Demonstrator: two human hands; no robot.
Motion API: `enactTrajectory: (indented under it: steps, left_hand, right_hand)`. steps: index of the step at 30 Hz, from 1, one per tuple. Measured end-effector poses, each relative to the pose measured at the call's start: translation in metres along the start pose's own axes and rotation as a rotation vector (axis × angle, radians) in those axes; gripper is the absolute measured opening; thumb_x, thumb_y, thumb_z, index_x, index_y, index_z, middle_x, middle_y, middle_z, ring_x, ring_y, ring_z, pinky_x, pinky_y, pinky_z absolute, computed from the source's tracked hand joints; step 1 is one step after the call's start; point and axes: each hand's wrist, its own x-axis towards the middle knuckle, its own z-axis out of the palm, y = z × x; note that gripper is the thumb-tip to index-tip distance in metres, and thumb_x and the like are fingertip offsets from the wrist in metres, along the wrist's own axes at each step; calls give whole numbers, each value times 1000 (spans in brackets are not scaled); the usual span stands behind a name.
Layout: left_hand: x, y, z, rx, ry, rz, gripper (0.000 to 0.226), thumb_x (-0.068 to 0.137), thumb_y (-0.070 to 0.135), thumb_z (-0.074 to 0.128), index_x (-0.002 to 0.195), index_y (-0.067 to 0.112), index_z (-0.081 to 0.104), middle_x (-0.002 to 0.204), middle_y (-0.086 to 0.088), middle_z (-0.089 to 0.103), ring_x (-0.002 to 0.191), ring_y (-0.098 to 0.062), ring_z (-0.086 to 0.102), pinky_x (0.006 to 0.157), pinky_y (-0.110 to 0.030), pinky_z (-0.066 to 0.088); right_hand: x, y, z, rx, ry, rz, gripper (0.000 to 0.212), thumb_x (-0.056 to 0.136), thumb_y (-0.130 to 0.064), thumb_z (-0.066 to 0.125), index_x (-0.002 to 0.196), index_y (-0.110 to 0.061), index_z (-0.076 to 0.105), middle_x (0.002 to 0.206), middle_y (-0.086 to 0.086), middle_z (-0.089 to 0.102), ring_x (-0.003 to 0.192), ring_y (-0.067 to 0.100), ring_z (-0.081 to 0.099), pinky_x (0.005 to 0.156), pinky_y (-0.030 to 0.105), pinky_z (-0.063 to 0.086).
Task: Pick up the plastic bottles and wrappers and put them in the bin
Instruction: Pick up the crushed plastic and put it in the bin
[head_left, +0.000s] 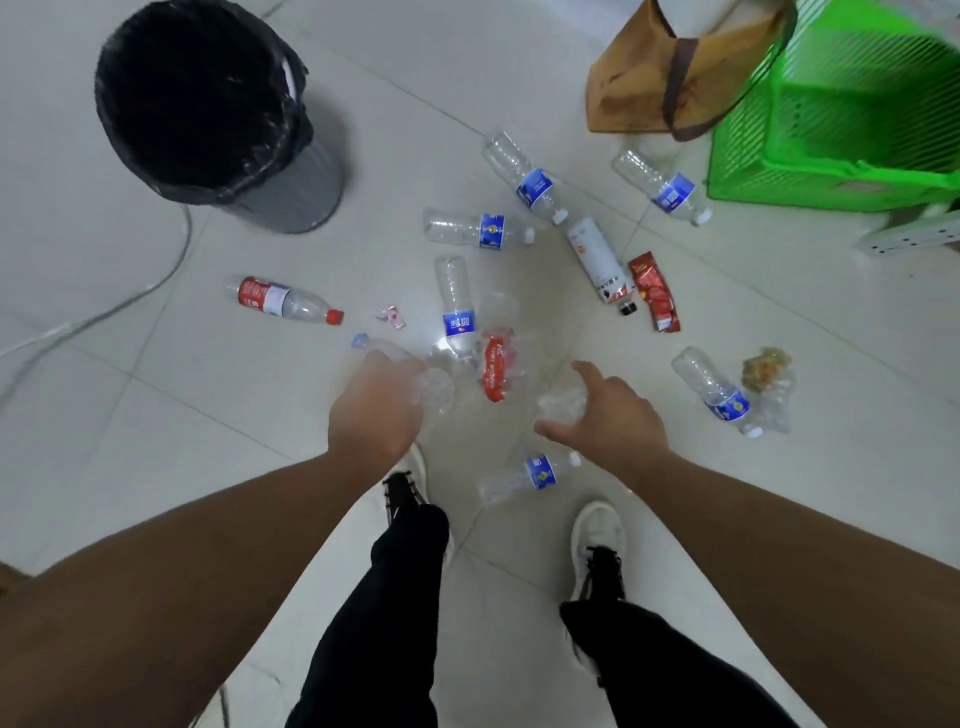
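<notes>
Tiled floor littered: left hand grips a clear bottle, right hand spread over crumpled plastic (bin lies beyond the left); close firmly before lifting.

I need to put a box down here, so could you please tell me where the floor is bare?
Bare tiles lie between the bin and the red-capped bottle, and beside the left arm. It is crowded from the left hand across to the green basket, with bottles and wrappers scattered throughout.
</notes>
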Motion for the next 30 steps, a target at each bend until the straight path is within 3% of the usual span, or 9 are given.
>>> enactTrajectory:
  steps: [6, 12, 15, 17, 21, 25, 28, 30]
  left_hand:
    - [80, -40, 18, 115, -5, 62, 53, 87, 18, 68, 138, 30, 63, 125, -8, 51, 98, -35, 62, 72, -47, 57]
    - [140, -80, 96, 34, 56, -119, 52, 85, 26, 69, 137, 31, 62, 128, -8, 52, 97, -36, 64, 71, -41, 51]
    - [180, -94, 121, -18, 89, -169, 58, 84, 40, 73, 140, 32, 59, 133, -6, 51, 102, -35, 65, 73, -38, 46]
    - [207, -99, 134, -17, 81, -183, 65, 81, 50, 75, 141, 36, 57, 138, -2, 52, 105, -31, 67, 74, -35, 44]
    - [246, -103, 157, 56, -26, -206, 65, 83, 49, 75, 141, 46, 46, 146, -1, 50, 111, -34, 65, 76, -38, 47]
    - [259, -104, 174, 79, -12, -220, 53, 98, 35, 65, 146, 31, 42, 137, -17, 45, 104, -47, 65, 84, -52, 55]
    - [254, -106, 173, 26, 51, -127, 36, 105, 22, 51, 142, 20, 51, 128, -19, 54, 102, -47, 64, 84, -53, 52]
    - [245, -104, 165, 18, 112, -73, 27, 103, 17, 53, 130, 13, 56, 117, -19, 57, 93, -46, 63, 77, -51, 51]
  right_hand:
    - [79, -30, 63, -27, 71, 26, 123, 66, -89, 74, 162, -38, 19, 130, 13, 47, 101, 37, 68, 83, 43, 53]
    - [165, -24, 136, -66, 93, -53, 137, 55, -93, 77, 163, -45, 9, 165, 14, 24, 101, 43, 73, 80, 43, 56]
    - [196, -12, 164, -62, 81, -91, 141, 55, -91, 79, 164, -45, 3, 170, 12, 19, 105, 43, 73, 82, 44, 57]
    - [210, -4, 179, -37, 96, -99, 134, 56, -88, 82, 162, -46, 12, 164, 9, 27, 99, 40, 74, 78, 44, 57]
    - [230, 7, 198, -54, 173, -132, 106, 58, -75, 89, 140, -37, 36, 127, 6, 41, 85, 35, 70, 69, 44, 59]
    - [241, 23, 201, -95, 112, -159, 89, 67, -73, 84, 129, -16, 55, 117, 8, 56, 90, 28, 68, 71, 36, 54]
    - [239, 27, 190, -76, 57, -182, 68, 75, -77, 69, 117, -24, 68, 106, -1, 63, 87, 22, 68, 73, 34, 52]
    - [231, 29, 179, -102, 71, -213, 55, 81, -75, 64, 110, -28, 71, 94, -5, 59, 81, 19, 67, 70, 32, 49]
